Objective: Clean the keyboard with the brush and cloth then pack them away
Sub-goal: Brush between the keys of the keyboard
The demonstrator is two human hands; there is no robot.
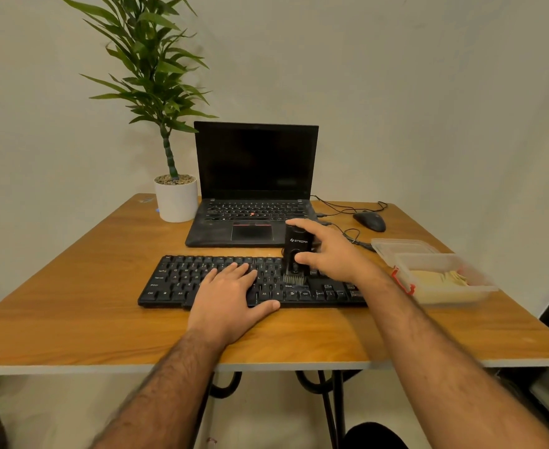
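A black keyboard [182, 280] lies across the front of the wooden table [72, 319]. My left hand [231, 299] rests flat on its middle keys, fingers straight. My right hand [328, 251] grips a black brush tool [296, 251] held upright, its grey bristles touching the keys right of centre. A yellowish cloth [438, 278] lies inside a clear plastic box [451, 294] at the table's right side.
An open black laptop [253, 189] stands behind the keyboard. A potted plant in a white pot [176, 199] is at the back left. A black mouse [369, 221] with its cable sits at the back right. The box lid [399, 246] lies behind the box.
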